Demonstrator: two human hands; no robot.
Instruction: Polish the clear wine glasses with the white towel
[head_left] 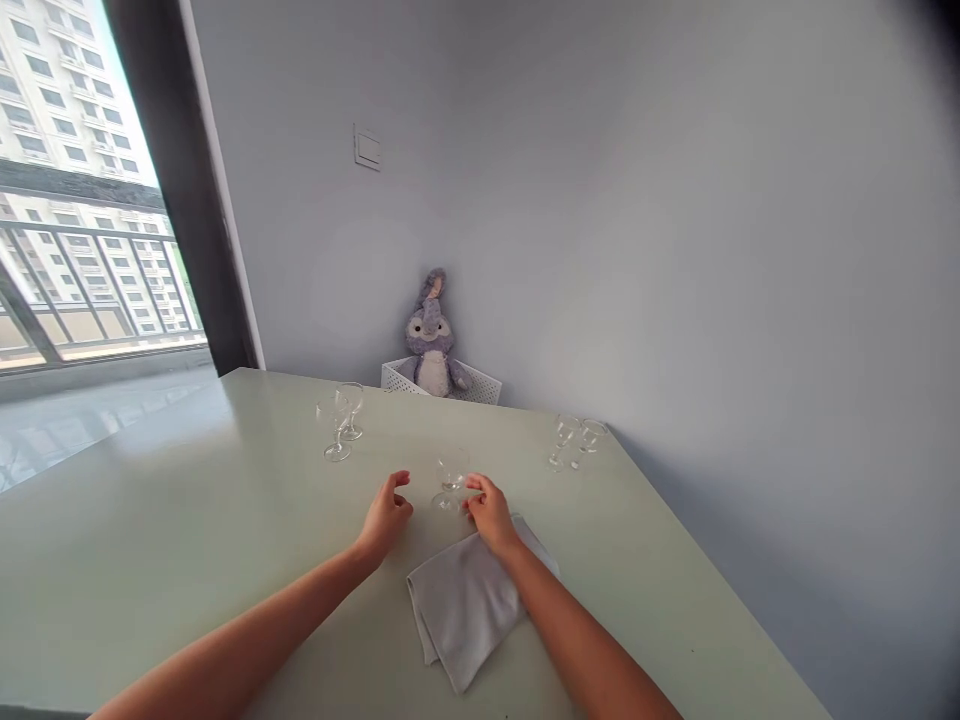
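A clear stemmed glass [452, 472] stands upright on the table between my two hands. To its left, my left hand [388, 514] is apart from it, with a gap between thumb and fingers and nothing held. My right hand [487, 505] is close at the glass's right side, thumb and fingers parted; whether the fingertips touch the glass I cannot tell. Beneath my right wrist and forearm lies a folded grey cloth [469, 605], partly hidden by the arm.
Two more stemmed glasses [337, 430] stand at the back left of the pale green table [187, 520]. Another pair [564, 440] is near the right edge. Behind the table, a plush rabbit [431, 345] sits in a white perforated basket [484, 388] by the wall.
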